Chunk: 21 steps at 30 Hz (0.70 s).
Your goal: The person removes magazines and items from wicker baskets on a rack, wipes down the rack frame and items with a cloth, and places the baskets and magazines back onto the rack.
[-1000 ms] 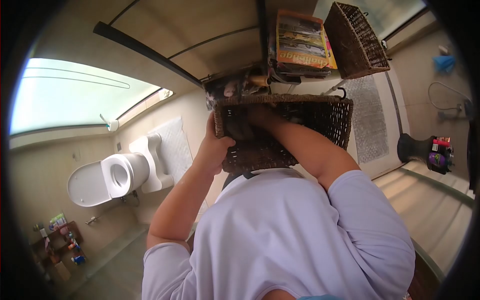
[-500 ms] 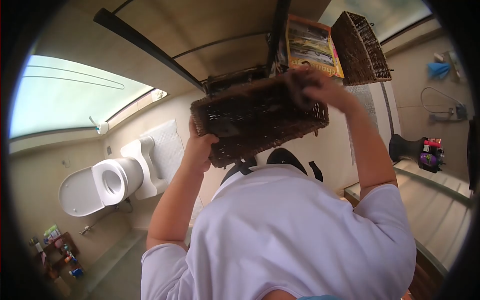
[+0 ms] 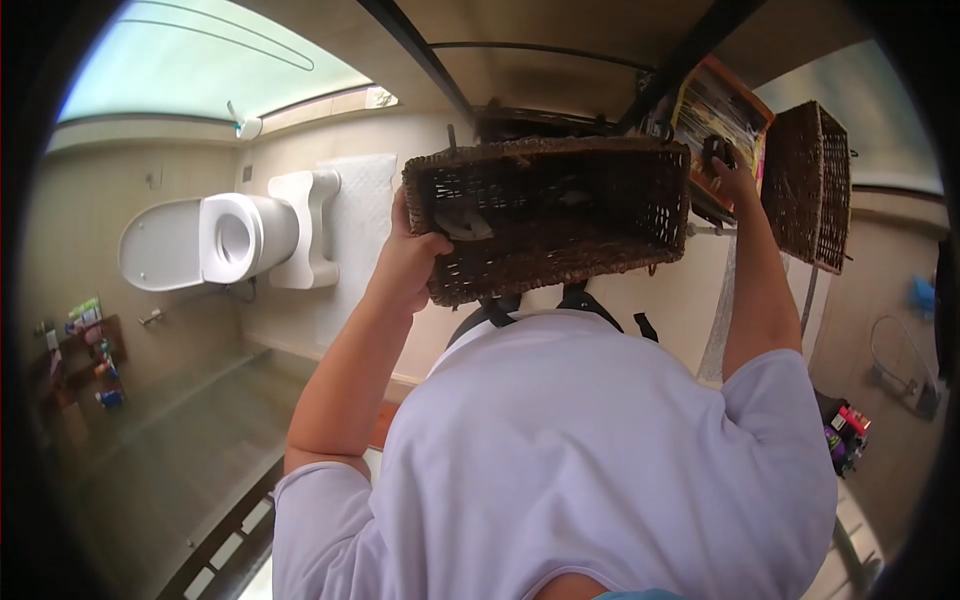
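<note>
My left hand [image 3: 412, 262] grips the left end of a dark brown wicker basket [image 3: 560, 278], thumb over its rim. The basket is tilted with its open top toward me. Inside lie a few pale things, one a whitish item [image 3: 464, 223] near the left end; their kind is unclear. Out to the right of the basket, my right hand [image 3: 737, 186] has its fingers closed on a small dark object [image 3: 717, 152], too dim to name. It hovers over a colourful, yellow-edged printed item [image 3: 712, 112], which it partly covers.
A second wicker basket [image 3: 800, 180] stands at the right. Dark rack posts [image 3: 415, 50] rise in front. To the left are a white toilet [image 3: 235, 240], a white footstool [image 3: 303, 228] and a pale mat [image 3: 360, 220]. Small bottles stand on a shelf [image 3: 85, 350] at lower left.
My right hand has moved from above the basket out to the right with the dark object, over the printed item. My left hand keeps its hold on the basket. The view has turned.
</note>
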Each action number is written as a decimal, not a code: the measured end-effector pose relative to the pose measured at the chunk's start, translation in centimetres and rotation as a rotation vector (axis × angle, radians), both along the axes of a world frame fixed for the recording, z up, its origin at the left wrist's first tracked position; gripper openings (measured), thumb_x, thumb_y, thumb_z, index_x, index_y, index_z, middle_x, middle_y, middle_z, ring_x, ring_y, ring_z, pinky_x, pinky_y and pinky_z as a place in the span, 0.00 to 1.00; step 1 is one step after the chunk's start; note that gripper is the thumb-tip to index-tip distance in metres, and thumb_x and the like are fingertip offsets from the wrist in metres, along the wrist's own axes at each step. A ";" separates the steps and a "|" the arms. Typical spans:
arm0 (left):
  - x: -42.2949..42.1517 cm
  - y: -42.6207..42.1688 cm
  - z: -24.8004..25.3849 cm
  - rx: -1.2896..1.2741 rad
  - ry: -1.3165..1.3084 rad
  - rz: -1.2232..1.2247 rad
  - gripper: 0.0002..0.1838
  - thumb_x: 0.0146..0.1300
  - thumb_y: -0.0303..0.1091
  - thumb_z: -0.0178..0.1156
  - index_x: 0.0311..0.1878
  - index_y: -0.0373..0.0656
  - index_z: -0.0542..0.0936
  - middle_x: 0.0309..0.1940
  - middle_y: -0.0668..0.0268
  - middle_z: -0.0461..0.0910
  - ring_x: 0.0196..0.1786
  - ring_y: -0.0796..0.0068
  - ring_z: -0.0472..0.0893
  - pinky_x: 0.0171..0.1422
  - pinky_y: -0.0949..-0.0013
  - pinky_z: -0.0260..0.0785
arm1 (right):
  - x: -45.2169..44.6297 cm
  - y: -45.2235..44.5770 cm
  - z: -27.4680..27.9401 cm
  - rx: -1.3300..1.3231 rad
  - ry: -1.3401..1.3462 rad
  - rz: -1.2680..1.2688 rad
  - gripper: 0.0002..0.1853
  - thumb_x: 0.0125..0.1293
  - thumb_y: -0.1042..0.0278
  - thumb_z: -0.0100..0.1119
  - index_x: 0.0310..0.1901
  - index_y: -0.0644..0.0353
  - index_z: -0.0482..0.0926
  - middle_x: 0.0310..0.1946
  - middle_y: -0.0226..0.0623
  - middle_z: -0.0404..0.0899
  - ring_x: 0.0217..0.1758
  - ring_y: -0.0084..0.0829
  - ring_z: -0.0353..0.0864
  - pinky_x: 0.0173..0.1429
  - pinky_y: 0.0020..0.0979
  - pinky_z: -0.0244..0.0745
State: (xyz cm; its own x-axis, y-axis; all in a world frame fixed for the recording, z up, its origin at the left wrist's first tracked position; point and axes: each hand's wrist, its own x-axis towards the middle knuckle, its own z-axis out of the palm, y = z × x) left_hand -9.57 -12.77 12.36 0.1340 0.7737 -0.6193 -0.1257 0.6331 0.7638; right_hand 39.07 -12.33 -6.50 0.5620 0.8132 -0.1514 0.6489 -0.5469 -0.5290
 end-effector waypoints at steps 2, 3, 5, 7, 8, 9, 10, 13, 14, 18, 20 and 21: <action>0.3 -0.4 -0.2 -0.004 -0.003 0.038 0.46 0.39 0.09 0.42 0.65 0.55 0.49 0.53 0.56 0.64 0.55 0.61 0.70 0.52 0.66 0.72 | -0.1 -0.4 1.2 0.243 -0.277 0.015 0.23 0.56 0.62 0.60 0.54 0.59 0.71 0.45 0.44 0.76 0.51 0.37 0.74 0.55 0.32 0.67; 0.6 -0.3 -0.3 -0.001 -0.008 0.052 0.46 0.39 0.09 0.42 0.65 0.56 0.49 0.53 0.56 0.64 0.55 0.61 0.70 0.52 0.66 0.73 | -1.1 -0.4 2.9 0.336 -0.099 0.039 0.20 0.57 0.64 0.59 0.51 0.59 0.73 0.42 0.41 0.77 0.48 0.34 0.75 0.52 0.30 0.68; 0.9 -0.6 -0.6 0.016 -0.043 0.069 0.46 0.39 0.09 0.42 0.65 0.56 0.48 0.53 0.56 0.64 0.55 0.62 0.70 0.51 0.66 0.73 | -6.9 -0.6 8.7 0.510 0.261 0.083 0.15 0.58 0.67 0.58 0.47 0.60 0.75 0.37 0.35 0.78 0.41 0.29 0.77 0.47 0.27 0.71; 1.0 -0.9 -1.1 0.038 -0.085 0.086 0.47 0.39 0.09 0.42 0.66 0.55 0.47 0.53 0.57 0.64 0.55 0.62 0.70 0.50 0.67 0.73 | -13.8 -0.9 11.4 0.262 0.667 0.351 0.10 0.59 0.70 0.56 0.42 0.60 0.76 0.31 0.28 0.77 0.34 0.21 0.76 0.41 0.22 0.71; 1.1 -1.1 -1.5 0.052 -0.111 0.096 0.47 0.39 0.09 0.42 0.66 0.55 0.47 0.53 0.57 0.64 0.55 0.62 0.70 0.50 0.67 0.73 | -16.7 -0.6 11.7 -0.020 0.691 0.534 0.12 0.58 0.69 0.57 0.44 0.60 0.75 0.33 0.30 0.78 0.35 0.21 0.77 0.42 0.23 0.71; 1.1 -1.3 -1.6 0.066 -0.138 0.107 0.48 0.39 0.09 0.43 0.67 0.54 0.46 0.53 0.57 0.64 0.55 0.63 0.70 0.50 0.67 0.73 | -18.9 -0.3 11.9 -0.104 0.541 0.865 0.12 0.60 0.66 0.54 0.45 0.60 0.75 0.37 0.37 0.79 0.39 0.28 0.78 0.45 0.29 0.72; 1.3 -1.5 -1.4 0.059 -0.128 0.114 0.48 0.39 0.09 0.43 0.67 0.54 0.45 0.54 0.57 0.64 0.55 0.63 0.70 0.50 0.67 0.73 | -20.8 0.3 11.0 -0.207 0.358 0.967 0.13 0.61 0.65 0.51 0.46 0.60 0.75 0.38 0.41 0.78 0.41 0.33 0.78 0.47 0.33 0.72; 1.9 -2.0 -0.2 0.049 -0.106 0.129 0.48 0.40 0.09 0.44 0.67 0.54 0.46 0.54 0.58 0.65 0.56 0.63 0.69 0.52 0.67 0.71 | -23.0 3.1 5.6 -0.496 -0.052 1.147 0.16 0.62 0.64 0.47 0.48 0.61 0.74 0.43 0.47 0.76 0.48 0.42 0.76 0.53 0.40 0.69; 2.0 -2.3 0.0 0.053 -0.106 0.132 0.47 0.40 0.10 0.44 0.67 0.53 0.48 0.54 0.58 0.64 0.56 0.63 0.69 0.54 0.66 0.69 | -23.3 4.2 4.0 -0.590 -0.165 1.192 0.16 0.62 0.64 0.46 0.49 0.62 0.73 0.45 0.48 0.76 0.50 0.43 0.74 0.55 0.41 0.68; 2.6 -3.0 0.4 0.087 -0.089 0.118 0.46 0.40 0.10 0.45 0.67 0.53 0.50 0.55 0.58 0.64 0.58 0.63 0.68 0.58 0.65 0.67 | -23.1 5.3 0.0 -0.643 -0.313 1.181 0.16 0.62 0.64 0.46 0.49 0.62 0.73 0.45 0.48 0.75 0.50 0.43 0.74 0.56 0.41 0.67; 2.5 -3.1 0.3 0.112 -0.118 0.094 0.47 0.41 0.10 0.44 0.68 0.53 0.47 0.56 0.57 0.63 0.57 0.64 0.68 0.55 0.69 0.67 | -22.8 5.1 -1.4 -0.532 -0.284 1.109 0.16 0.62 0.64 0.46 0.49 0.62 0.73 0.45 0.48 0.75 0.51 0.43 0.74 0.56 0.41 0.67; 2.4 -3.1 0.2 0.122 -0.134 0.084 0.48 0.41 0.09 0.44 0.68 0.53 0.45 0.56 0.56 0.63 0.56 0.64 0.69 0.54 0.71 0.67 | -22.6 4.9 -1.8 -0.469 -0.263 1.075 0.17 0.62 0.64 0.46 0.49 0.62 0.73 0.45 0.48 0.75 0.51 0.43 0.74 0.56 0.41 0.67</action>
State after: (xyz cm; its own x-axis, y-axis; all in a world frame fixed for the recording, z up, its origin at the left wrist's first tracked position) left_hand -7.17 -15.89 12.59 0.1412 0.8539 -0.5010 -0.2799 0.5198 0.8071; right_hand 16.44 -7.46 -8.29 -0.3118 0.7814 -0.5406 0.9496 0.2363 -0.2061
